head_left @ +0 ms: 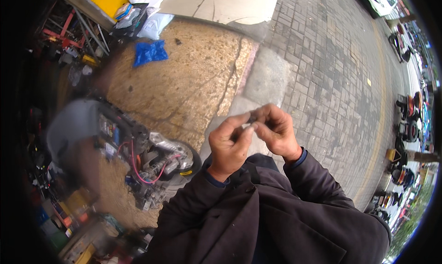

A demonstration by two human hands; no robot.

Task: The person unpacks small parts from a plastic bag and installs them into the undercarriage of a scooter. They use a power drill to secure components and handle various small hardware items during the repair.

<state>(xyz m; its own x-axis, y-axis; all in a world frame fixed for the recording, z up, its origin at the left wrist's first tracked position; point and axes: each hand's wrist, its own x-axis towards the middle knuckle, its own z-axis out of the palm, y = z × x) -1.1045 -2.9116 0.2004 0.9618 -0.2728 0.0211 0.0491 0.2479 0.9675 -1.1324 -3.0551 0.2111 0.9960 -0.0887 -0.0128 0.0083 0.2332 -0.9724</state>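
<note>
Can see a crumpled blue plastic bag (151,52) on the shiny, cracked tan floor (193,61). Can also notice, to the right, grey rectangular brick paving (331,66).

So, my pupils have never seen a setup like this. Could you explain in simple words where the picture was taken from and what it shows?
There is no robot here. A wide fisheye camera on a person's head looks down, so straight edges bend near the rim. The dark sleeves are the person's own, ending in the bare left hand and right hand. Their fingertips meet around a small dark piece, too covered to identify. On the tan ground to the left lie a crumpled blue plastic bag and, nearer, a metal mechanism with a pink cable. To the right is brick paving.
</note>
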